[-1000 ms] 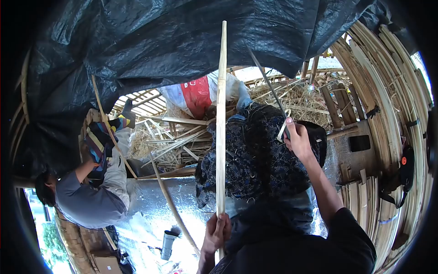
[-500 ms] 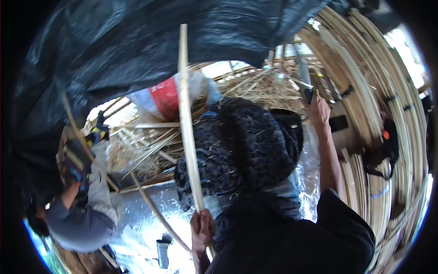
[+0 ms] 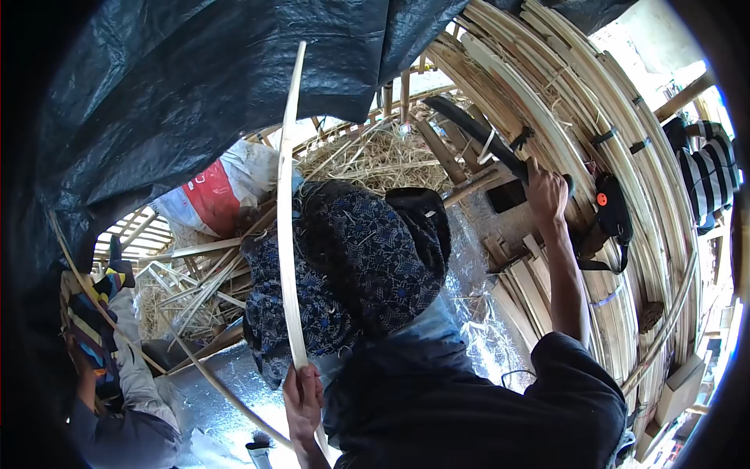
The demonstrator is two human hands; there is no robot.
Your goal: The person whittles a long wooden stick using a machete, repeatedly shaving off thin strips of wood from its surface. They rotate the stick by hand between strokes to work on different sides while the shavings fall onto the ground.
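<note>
Left grip (image 3: 303, 399) is closed full-fist around the strip (image 3: 286, 211) near its lower end, with a short tail poking out below the fist.

- Strip axis: runs from that grip straight up and away, slightly bowed, with the tip up against the tarp (image 3: 195, 94) edge. It crosses in front of the patterned cloth (image 3: 359, 258) on its left side.
- Right grip (image 3: 547, 191) is closed around the handle of the blade (image 3: 476, 133), and the handle butt shows just past the fist. The blade's long axis points up and left from that grip, toward the strip's upper half. Blade tip and strip are well apart, with the cloth bundle between them.
- The left grip is the only one on the strip. The right grip is off to the strip's right and far higher than the left.
- Pose: right arm raised and nearly straight, wrist cocked, fist just in front of the bamboo stack (image 3: 594, 117). Left arm is tucked close to the body, mostly hidden; only fist and wrist show.

A co-worker (image 3: 117, 352) sits low on the far left, well clear of both grips.
</note>
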